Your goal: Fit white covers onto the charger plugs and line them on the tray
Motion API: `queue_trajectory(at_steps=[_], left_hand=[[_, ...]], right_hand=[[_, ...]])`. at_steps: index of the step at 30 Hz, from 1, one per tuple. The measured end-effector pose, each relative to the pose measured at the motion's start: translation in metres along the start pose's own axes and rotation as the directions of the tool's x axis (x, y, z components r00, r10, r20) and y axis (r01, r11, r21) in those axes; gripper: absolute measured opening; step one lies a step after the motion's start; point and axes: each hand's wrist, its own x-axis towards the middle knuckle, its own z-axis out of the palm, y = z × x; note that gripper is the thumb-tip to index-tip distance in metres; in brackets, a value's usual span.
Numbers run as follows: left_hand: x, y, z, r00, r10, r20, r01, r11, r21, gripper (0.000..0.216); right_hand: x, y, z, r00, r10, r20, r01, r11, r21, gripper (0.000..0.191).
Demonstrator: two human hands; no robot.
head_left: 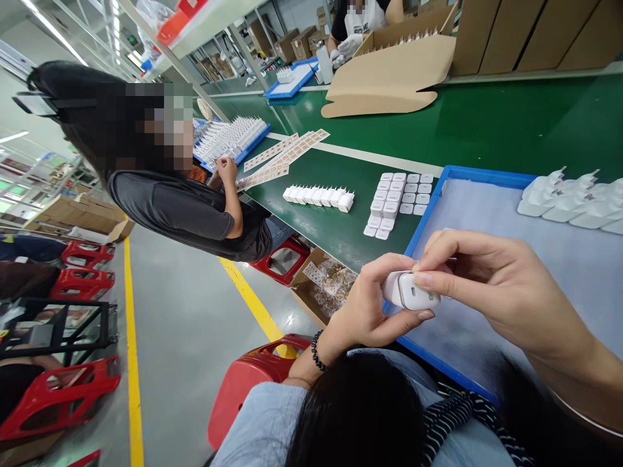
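Note:
My left hand [363,308] is wrapped round a white charger [413,295], fingers above it and thumb below. The charger's end face, with a small slot-shaped port, is turned toward me. The thumb and forefinger of my right hand [496,275] pinch together at the top edge of that face, touching it. Whether a small piece lies between those fingertips cannot be made out. Both hands are over the near edge of a blue tray [450,170] with a pale liner. Several white chargers [579,198] with prongs up stand at its far right.
On the green table [331,240] lie a row of white chargers [318,196], stacked white caps [389,194] and sticker strips [292,155]. A co-worker [180,207] sits at the left. A carton [311,285] and a red stool [253,383] are below; a cardboard box [389,74] stands behind.

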Motion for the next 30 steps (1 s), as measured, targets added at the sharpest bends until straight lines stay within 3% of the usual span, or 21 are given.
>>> queue_trajectory(at_steps=[30], left_hand=[[0.0020,0.0000,0.0027,0.996,0.076,-0.050,-0.070,0.991,0.113,0.061]], right_hand=[[-0.0022,0.0064,0.0014,0.997,0.001,-0.080,-0.010,0.994,-0.108,0.014]])
